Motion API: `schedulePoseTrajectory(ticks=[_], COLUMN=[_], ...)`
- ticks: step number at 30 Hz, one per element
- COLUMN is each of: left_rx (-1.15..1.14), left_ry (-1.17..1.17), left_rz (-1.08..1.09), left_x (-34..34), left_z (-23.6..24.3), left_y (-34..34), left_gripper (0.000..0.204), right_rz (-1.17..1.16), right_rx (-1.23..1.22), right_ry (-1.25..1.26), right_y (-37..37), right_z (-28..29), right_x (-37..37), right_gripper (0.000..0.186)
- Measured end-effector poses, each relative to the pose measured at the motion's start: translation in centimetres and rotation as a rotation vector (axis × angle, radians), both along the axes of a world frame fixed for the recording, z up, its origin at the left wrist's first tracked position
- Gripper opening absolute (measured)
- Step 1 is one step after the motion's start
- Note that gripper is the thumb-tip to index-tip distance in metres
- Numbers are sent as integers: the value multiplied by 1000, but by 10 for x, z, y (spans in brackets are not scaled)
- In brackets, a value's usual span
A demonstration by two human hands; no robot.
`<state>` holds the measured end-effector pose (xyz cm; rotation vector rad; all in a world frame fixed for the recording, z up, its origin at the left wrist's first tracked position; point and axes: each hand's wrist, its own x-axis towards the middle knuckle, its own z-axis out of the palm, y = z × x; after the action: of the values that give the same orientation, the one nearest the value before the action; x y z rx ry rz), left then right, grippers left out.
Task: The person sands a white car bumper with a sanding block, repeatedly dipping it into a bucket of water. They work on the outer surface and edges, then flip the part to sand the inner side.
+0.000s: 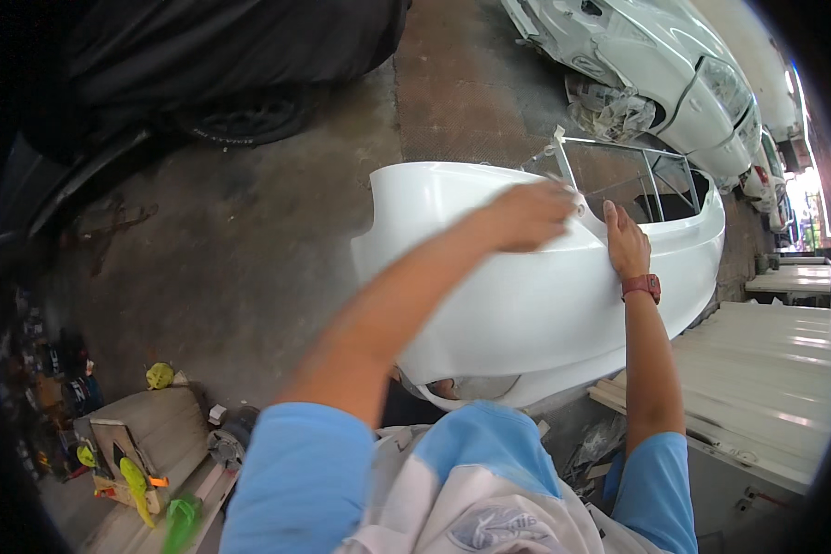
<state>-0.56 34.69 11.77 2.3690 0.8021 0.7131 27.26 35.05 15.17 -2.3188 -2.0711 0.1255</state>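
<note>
A large white car bumper lies in front of me, propped on a metal frame stand. My left hand reaches across to the bumper's upper edge. Motion smears its fingers, so whether they grip anything is unclear; a small pale spot shows beside them. Against the same edge, a little to the right, rests my right hand with its fingers stretched out. A dark red watch is on that wrist.
A black-covered vehicle stands at the far left, and a white car body at the far right. Pale ribbed panels lie on the right. At lower left is a worn box with yellow-green items and a green plastic bag.
</note>
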Motion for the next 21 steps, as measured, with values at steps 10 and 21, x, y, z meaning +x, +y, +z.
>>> schedulePoseTrajectory(ticks=[10, 21], left_rx=[-73, -703], left_ry=[-201, -680], left_rz=[376, 961], left_x=[31, -145], left_z=[-30, -210], left_y=[-4, -1], left_gripper=[68, 68], right_rz=[-12, 11], right_rx=[-4, -6], right_ry=[27, 73], right_y=[15, 17], right_z=[-9, -6], right_x=[10, 13], right_gripper=[78, 81])
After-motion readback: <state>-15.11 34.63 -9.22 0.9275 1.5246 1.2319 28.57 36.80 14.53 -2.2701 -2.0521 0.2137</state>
